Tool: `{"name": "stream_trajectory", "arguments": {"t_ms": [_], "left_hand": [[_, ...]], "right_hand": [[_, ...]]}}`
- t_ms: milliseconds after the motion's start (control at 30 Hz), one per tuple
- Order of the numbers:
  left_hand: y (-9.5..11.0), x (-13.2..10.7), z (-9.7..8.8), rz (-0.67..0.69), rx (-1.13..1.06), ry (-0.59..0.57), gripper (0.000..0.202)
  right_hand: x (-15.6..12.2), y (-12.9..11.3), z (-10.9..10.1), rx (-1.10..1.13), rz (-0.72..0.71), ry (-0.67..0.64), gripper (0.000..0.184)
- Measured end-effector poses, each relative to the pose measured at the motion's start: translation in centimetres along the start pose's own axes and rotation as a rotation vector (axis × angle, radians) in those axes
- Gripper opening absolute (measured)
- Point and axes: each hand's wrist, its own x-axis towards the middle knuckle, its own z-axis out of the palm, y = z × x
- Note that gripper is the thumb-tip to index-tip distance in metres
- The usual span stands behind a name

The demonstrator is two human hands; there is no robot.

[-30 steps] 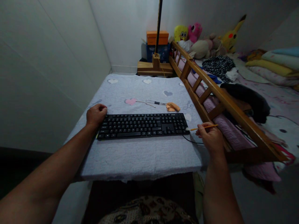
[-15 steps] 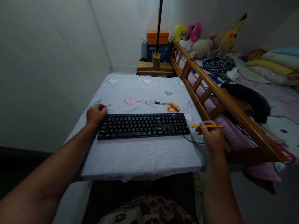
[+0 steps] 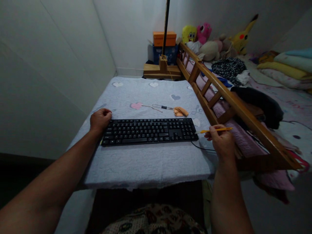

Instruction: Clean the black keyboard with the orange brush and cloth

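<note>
Raised slightly, your right hand (image 3: 220,141) pinches the orange stick (image 3: 214,130), tip just right of the keyboard (image 3: 148,130); left hand (image 3: 99,119) fisted.

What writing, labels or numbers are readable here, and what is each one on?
"Lo": on the table cover, beyond the keyboard's far right corner; the rest is unreadable.
Key legends on the keyboard: too small to read.
Print on the blue box: too blurred.
On the orange stick in the right hand: no visible text.
</note>
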Motion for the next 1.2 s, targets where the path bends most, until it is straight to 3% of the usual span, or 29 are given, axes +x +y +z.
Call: {"name": "stream_trajectory", "arguments": {"t_ms": [233,467,1033,1200], "left_hand": [[0.2,-0.1,-0.1,-0.012,-0.001,-0.001,0.033],[-0.2,0.0,0.2,0.001,-0.002,0.009,0.033],[0.4,-0.1,-0.1,-0.009,-0.006,0.0,0.028],[0.5,-0.3,-0.2,-0.008,0.0,-0.008,0.028]], "right_hand": [[1.6,0.5,3.5,0.119,-0.059,0.054,0.043],[2.5,1.1,4.5,0.058,-0.05,0.06,0.044],[-1.3,1.0,-0.6,-0.13,0.059,-0.032,0.046],[-1.6,0.5,-1.8,-0.175,0.014,-0.026,0.043]]}}
